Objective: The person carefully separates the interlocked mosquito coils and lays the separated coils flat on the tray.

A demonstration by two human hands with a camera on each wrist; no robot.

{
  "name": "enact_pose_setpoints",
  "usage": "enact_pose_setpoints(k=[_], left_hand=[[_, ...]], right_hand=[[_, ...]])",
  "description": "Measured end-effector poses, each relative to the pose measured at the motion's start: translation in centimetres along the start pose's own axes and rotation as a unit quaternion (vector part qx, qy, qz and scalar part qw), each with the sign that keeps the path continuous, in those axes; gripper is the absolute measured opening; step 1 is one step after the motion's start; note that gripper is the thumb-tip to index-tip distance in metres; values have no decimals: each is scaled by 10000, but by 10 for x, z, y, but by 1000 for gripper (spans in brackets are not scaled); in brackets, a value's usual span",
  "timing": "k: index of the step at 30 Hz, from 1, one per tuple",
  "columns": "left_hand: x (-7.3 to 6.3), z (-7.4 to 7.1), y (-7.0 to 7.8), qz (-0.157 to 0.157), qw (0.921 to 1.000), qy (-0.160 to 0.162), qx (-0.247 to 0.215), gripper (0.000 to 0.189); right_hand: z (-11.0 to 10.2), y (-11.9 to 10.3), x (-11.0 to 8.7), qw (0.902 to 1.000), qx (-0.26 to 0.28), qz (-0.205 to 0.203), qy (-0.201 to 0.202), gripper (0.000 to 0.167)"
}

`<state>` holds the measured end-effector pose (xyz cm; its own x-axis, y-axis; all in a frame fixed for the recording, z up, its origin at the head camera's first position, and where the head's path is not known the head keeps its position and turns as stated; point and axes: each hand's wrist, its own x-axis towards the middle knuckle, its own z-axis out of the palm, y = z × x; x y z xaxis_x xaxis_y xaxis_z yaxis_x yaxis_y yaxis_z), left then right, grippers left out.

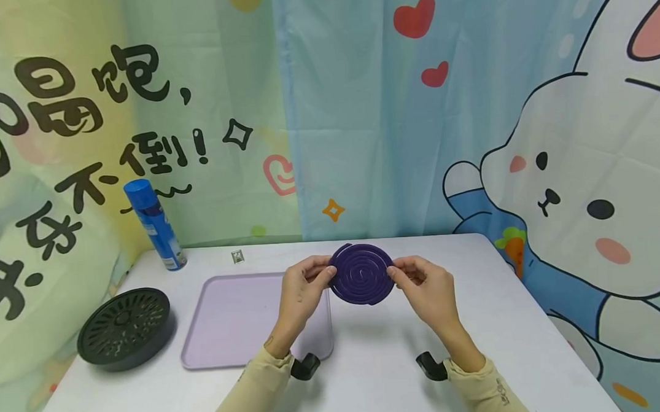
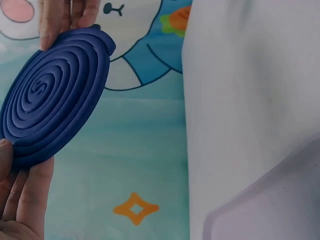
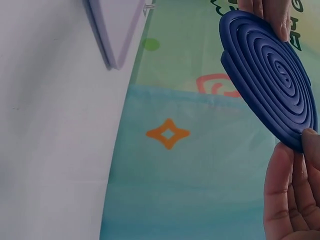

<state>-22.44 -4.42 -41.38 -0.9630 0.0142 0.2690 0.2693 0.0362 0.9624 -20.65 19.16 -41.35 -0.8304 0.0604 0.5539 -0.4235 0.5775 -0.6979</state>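
Note:
A dark purple-blue mosquito coil [image 1: 362, 274], two spirals nested into one flat disc, is held up above the table with its face toward the head camera. My left hand [image 1: 303, 293] pinches its left edge, thumb in front and fingers behind. At the opposite edge, my right hand [image 1: 430, 291] pinches it the same way. In the left wrist view the coil [image 2: 55, 95] appears tilted, with the left thumb on its near rim. The right wrist view shows the coil's [image 3: 270, 75] stepped outer end and the right fingers [image 3: 280, 190] behind the rim.
A lilac tray [image 1: 224, 321] lies partly behind my left forearm. To its left is a round black slotted container [image 1: 125, 328]. A blue spray can [image 1: 155, 226] stands at the back left, and a small metal piece [image 1: 237, 257] lies behind the tray. A printed curtain [image 1: 349, 137] hangs behind the table.

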Motion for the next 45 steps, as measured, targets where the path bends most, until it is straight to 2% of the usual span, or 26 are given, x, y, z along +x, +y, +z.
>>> enact_pose_setpoints(k=[7,13,19,24,29,45], left_hand=[[-1,0,5,-134,9995,-40,-300,19],[-1,1,4,-127,9996,77,-254,17],[-1,4,1,296,9988,312,237,14],[-1,4,-3,684,9926,577,821,10],[-2,4,-3,858,9861,825,1163,8],[-2,6,-2,977,9873,991,770,6]], right_hand=[[0,-4,3,9995,82,-59,293,13],[2,-6,1,9993,-32,78,375,13],[7,-8,-1,9987,-119,135,468,12],[9,-9,-3,9984,-73,112,548,12],[12,-9,-5,9980,-54,74,628,12],[13,-12,-7,9973,25,2,730,11]])
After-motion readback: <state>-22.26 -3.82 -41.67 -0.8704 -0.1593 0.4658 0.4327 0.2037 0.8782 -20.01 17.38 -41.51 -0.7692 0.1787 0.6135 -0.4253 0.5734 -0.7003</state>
